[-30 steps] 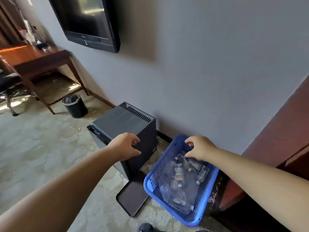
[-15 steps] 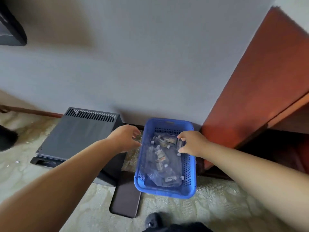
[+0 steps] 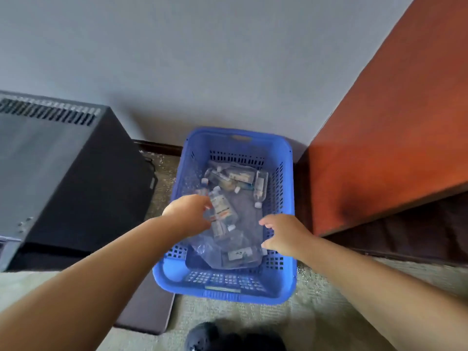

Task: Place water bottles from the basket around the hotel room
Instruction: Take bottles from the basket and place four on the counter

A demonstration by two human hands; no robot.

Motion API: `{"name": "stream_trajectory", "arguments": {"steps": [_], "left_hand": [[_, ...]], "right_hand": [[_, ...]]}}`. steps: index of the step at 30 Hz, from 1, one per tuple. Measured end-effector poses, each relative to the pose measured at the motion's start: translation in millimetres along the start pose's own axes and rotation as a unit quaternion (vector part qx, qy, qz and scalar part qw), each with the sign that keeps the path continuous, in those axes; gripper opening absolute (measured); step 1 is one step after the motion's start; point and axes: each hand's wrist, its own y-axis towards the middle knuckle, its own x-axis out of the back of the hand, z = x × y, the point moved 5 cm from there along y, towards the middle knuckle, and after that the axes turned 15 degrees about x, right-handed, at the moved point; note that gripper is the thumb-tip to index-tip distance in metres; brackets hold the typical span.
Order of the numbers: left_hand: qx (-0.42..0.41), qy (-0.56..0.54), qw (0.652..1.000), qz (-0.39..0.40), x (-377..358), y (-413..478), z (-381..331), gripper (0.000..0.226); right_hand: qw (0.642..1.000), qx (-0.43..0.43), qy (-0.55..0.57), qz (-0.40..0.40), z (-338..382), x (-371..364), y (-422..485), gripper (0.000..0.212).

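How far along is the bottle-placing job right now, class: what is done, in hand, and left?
Done: nothing shows as placed; the blue basket on the floor holds a pile of water bottles. In hand: the left hand reaches one bottle in the pile, grip unclear; the right hand hovers open over the basket. Left: lifting bottles out and placing them all.

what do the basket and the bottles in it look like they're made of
Basket: blue moulded plastic, slightly glossy, with grid holes in its walls.
Bottles: likely clear thin plastic, see-through and shiny, with white caps and printed labels.
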Motion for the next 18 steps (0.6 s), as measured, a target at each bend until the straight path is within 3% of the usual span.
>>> {"name": "stream_trajectory", "arguments": {"steps": [4, 9, 13, 18], "left_hand": [[-0.031, 0.12, 0.989, 0.08, -153.8, 99.5, 1.8, 0.045], [-0.092, 0.245, 0.963, 0.063, -275.7, 199.4, -14.9, 0.046], [-0.116, 0.243, 0.956, 0.114, -348.2, 225.1, -29.6, 0.049], [-0.128, 0.168, 0.973, 0.091, -380.6, 232.3, -22.0, 0.044]], "right_hand": [[0.996, -0.031, -0.056, 0.063, -87.8, -111.5, 80.6, 0.049], [0.981, -0.016, -0.155, 0.111, -163.1, -197.8, 175.2, 0.038], [0.977, 0.005, -0.182, 0.112, -194.4, -234.8, 215.2, 0.041], [0.972, -0.008, -0.191, 0.134, -208.0, -268.0, 224.9, 0.04]]}}
